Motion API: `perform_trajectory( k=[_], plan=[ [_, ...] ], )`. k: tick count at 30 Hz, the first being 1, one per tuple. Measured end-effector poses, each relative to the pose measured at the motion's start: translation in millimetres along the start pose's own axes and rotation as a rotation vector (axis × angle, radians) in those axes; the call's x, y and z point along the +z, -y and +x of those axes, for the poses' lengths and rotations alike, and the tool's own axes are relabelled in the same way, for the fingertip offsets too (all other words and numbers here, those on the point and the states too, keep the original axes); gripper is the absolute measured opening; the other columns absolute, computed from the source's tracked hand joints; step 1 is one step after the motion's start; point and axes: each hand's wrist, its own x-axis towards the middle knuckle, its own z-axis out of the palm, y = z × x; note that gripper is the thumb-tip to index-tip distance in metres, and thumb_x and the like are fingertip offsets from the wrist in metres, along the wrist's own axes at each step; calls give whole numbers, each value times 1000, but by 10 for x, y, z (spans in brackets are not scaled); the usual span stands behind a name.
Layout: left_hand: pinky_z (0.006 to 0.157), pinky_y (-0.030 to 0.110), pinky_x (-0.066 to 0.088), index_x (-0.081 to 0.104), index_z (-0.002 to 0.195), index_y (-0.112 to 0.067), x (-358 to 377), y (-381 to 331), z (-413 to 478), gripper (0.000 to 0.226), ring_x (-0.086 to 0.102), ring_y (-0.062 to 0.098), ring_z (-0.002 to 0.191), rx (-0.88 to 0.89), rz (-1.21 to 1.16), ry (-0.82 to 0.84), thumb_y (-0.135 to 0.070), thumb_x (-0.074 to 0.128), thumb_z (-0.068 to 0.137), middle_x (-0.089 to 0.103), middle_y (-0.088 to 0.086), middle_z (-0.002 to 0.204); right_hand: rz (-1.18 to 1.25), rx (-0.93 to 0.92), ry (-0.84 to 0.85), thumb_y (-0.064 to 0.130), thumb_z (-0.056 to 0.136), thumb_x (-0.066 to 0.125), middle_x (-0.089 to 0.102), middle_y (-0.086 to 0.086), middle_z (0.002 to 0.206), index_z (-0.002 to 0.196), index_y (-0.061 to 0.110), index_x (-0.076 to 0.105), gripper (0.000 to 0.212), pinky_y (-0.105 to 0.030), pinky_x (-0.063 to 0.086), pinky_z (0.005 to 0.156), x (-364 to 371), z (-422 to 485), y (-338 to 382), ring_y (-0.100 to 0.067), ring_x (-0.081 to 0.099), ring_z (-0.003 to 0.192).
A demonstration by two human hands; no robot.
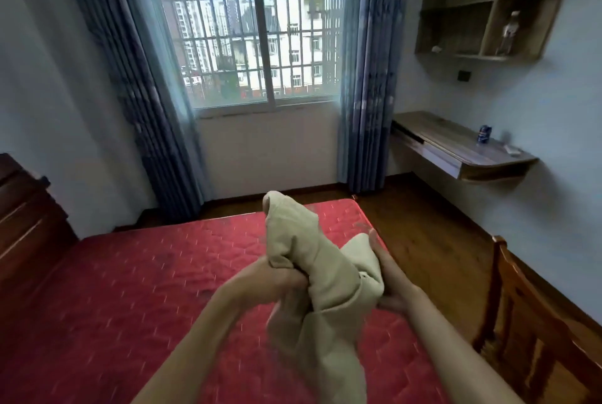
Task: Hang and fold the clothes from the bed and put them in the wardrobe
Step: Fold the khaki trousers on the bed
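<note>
Here left hand [277,279] grips garment [293,234] over mattress [146,273], chair [521,322] alongside

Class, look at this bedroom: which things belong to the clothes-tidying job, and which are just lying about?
Part of the job: beige garment, left hand, right hand, bed.
Just lying about: blue can, desk, bottle, shelf, chair.

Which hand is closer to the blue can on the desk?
The right hand. It rests against the right side of the beige garment, below and left of the blue can on the desk. The left hand grips the garment further left, farther from the can.
</note>
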Motion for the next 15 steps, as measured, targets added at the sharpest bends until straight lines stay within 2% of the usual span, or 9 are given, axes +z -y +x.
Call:
perform_trajectory(
  k=[2,4,6,8,9,10,12,13,15],
  plan=[
    [79,51,53,64,84,17,-126,36,-81,47,63,27,79,-24,-77,65,-21,68,56,66,17,80,-38,-36,62,45,94,55,72,-20,99,101,-1,74,50,-41,52,87,264,58,-80,-28,71,92],
    [71,37,55,68,90,1,-244,123,-152,43,67,19,75,-76,-335,148,-24,77,56,70,9,78,-60,-54,111,15,93,57,70,-7,84,88,9,73,18,-40,54,79,502,133,-97,-13,71,73],
    [81,34,55,72,105,-7,-368,331,-220,62,69,20,90,-64,-651,203,-53,79,63,74,8,96,1,-148,132,5,92,58,70,-5,92,95,10,71,15,-37,57,76,509,236,-126,-11,70,76],
    [109,52,39,56,136,0,-502,547,-281,103,50,37,129,-56,-949,190,-82,56,73,54,23,139,23,-237,128,8,81,66,70,-19,98,110,2,68,30,-39,56,77,609,279,-149,-28,68,86],
    [113,56,33,50,140,2,-526,621,-288,112,42,41,137,-85,-1055,170,-88,45,75,44,26,148,51,-254,163,9,73,70,70,-23,101,113,-2,67,41,-41,56,79,601,247,-135,-33,68,90],
    [111,54,38,56,135,3,-520,677,-274,111,46,42,134,-130,-1089,113,-89,38,76,48,26,145,66,-301,199,9,67,74,70,-24,103,113,-3,67,48,-40,58,78,582,205,-127,-34,68,91],
    [93,42,54,75,106,-2,-421,651,-194,90,67,32,109,-107,-1080,115,-80,38,81,70,20,115,23,-445,207,4,63,75,72,-20,101,106,-1,70,44,-35,59,76,646,182,-88,-30,70,90],
    [87,35,56,77,95,-6,-344,632,-169,79,71,26,96,-53,-1064,144,-77,46,81,74,15,101,-52,-524,133,-1,67,73,73,-18,100,103,1,71,36,-34,58,78,693,173,-86,-28,70,90],
    [87,36,56,75,94,-5,-211,518,-39,79,71,24,91,-74,-945,30,-79,63,69,72,14,96,-153,-665,-98,-8,80,66,75,-15,100,100,5,73,25,-34,56,81,783,191,-79,-26,70,92]
  ],
)
